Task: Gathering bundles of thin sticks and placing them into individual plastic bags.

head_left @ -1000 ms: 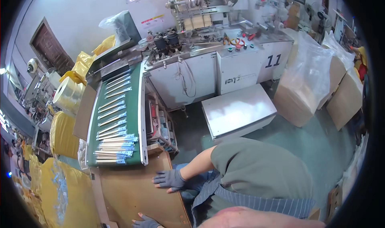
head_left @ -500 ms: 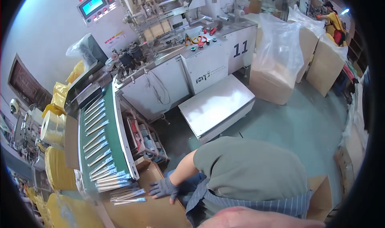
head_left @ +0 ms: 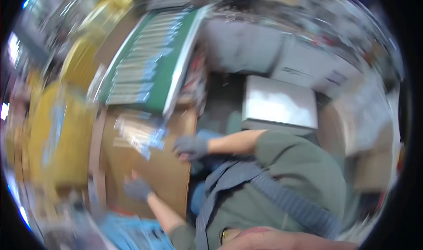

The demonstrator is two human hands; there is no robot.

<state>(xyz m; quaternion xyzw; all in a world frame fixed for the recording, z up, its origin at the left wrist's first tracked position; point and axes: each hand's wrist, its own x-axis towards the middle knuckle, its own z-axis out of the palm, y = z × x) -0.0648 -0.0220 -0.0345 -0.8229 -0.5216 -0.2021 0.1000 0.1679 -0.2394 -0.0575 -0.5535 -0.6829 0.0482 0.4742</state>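
Note:
My left hand (head_left: pixel 137 189), in a grey glove with bare fingertips, is over the near part of a brown cardboard surface (head_left: pixel 169 179). Its fingers look apart, with nothing visible in them. My right hand (head_left: pixel 191 148), gloved alike, hovers by the cardboard's right edge, blurred, its fingers slightly bent and seemingly holding nothing. Beyond my left hand lies a loose pile of wrapped wooden sticks (head_left: pixel 139 133), like packed chopsticks, with blue ends. More such packets lie in a row on the green conveyor belt (head_left: pixel 165 91), which ends above the pile.
Large yellow wrapped bundles (head_left: pixel 61 135) stand to the left. Blue packaging (head_left: pixel 128 232) lies near me at the lower left. A white metal box (head_left: pixel 280 100) sits in front of the white machine cabinet (head_left: pixel 304 65). Cardboard boxes (head_left: pixel 374 166) stand at the right.
The view has swung left and down, with heavy blur. My left hand has come into view. My right hand, which lay spread on the cardboard, has shifted to its edge.

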